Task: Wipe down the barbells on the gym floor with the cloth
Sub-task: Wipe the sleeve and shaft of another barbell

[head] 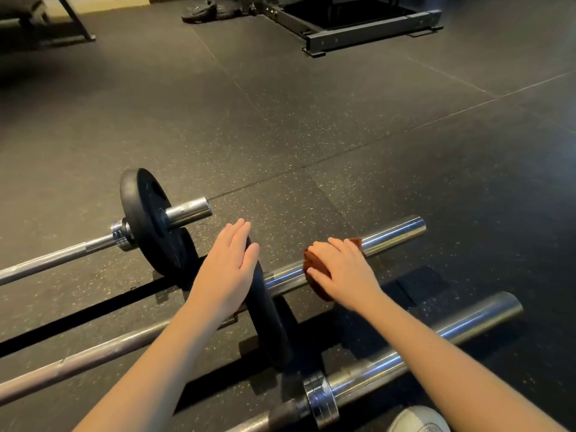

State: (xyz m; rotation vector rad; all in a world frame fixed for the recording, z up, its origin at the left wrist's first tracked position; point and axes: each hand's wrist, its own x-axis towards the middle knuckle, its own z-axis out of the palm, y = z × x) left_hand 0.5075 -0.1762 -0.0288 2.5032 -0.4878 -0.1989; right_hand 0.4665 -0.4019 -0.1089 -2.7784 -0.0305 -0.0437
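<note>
Three barbells lie side by side on the black rubber floor. The far barbell (62,258) carries a black plate (149,219). On the middle barbell (396,232), my right hand (343,269) presses a brown cloth (314,266) around the chrome sleeve. My left hand (229,269) rests flat, fingers together, against the top of that bar's black plate (271,322). The near barbell (467,325) lies bare, its chrome sleeve pointing right and its collar by my knee.
A black steel rack base (371,34) stands at the far centre, with dark plates (199,12) on the floor to its left. A bench frame (74,20) is at the far left. A white shoe (417,420) shows at the bottom edge.
</note>
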